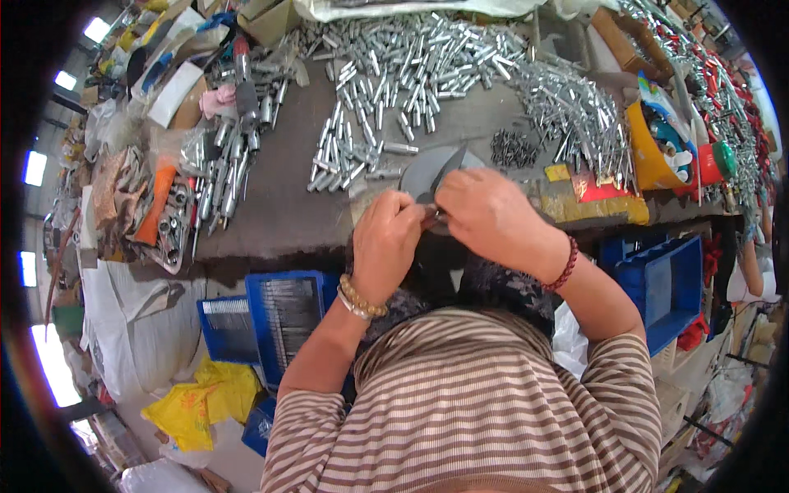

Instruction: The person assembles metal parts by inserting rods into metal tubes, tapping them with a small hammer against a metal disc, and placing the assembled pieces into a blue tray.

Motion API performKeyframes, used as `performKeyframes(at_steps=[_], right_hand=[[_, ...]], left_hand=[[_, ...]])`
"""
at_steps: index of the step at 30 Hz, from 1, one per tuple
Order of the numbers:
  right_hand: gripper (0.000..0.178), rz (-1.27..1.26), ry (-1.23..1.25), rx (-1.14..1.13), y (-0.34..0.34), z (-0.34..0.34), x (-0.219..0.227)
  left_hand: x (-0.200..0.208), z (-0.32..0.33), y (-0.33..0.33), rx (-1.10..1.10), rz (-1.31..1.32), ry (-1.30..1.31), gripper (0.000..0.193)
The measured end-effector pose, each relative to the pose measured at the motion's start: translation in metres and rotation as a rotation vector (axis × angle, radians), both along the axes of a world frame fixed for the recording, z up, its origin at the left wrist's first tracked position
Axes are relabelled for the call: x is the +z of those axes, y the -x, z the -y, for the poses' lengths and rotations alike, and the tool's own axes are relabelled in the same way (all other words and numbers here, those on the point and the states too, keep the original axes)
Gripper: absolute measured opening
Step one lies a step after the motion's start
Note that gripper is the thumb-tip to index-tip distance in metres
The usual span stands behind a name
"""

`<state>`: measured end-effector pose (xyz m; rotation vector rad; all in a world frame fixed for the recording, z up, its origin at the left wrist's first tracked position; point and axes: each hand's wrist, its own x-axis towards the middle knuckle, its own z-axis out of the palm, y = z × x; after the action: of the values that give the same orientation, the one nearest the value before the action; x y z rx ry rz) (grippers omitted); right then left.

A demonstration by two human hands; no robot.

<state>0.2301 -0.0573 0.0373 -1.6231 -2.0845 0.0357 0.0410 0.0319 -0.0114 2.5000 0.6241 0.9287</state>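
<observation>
My left hand (385, 242) and my right hand (493, 218) meet at the bench's front edge. The fingertips of both are pinched together around a small metallic piece; most of it is hidden, and its kind cannot be made out. Just beyond my fingers lies a round grey plate (417, 171), with a dark pointed piece on it. Several shiny metal sleeves (335, 152) are spread left of the plate, part of a large heap farther back. To the right sit a small pile of dark little parts (514, 149) and a heap of thin silvery pins (575, 115).
A yellow container (649, 152) with bottles stands at the right, near a red and green tub (717, 163). Sockets and tools (226, 168) crowd the bench's left. Below are blue bins (288, 316) of metal rods, another blue crate (662, 287) and a yellow bag (205, 403).
</observation>
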Motion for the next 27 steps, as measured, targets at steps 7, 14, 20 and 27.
performKeyframes(at_steps=[7,14,20,27], right_hand=[[0.010,0.008,-0.008,-0.053,0.008,0.004,-0.005],[0.020,0.007,-0.125,-0.215,0.003,0.025,-0.007],[0.024,0.023,-0.006,-0.411,-0.023,0.039,-0.018],[0.028,-0.337,-0.013,-0.315,-0.011,0.062,0.001]], left_hand=[[0.002,0.003,0.003,-0.008,0.000,0.030,0.020],[0.002,0.003,0.003,-0.026,0.031,0.072,0.023],[0.006,0.004,0.004,-0.043,0.020,0.102,0.022],[0.003,0.000,0.003,-0.041,0.019,0.107,0.021]])
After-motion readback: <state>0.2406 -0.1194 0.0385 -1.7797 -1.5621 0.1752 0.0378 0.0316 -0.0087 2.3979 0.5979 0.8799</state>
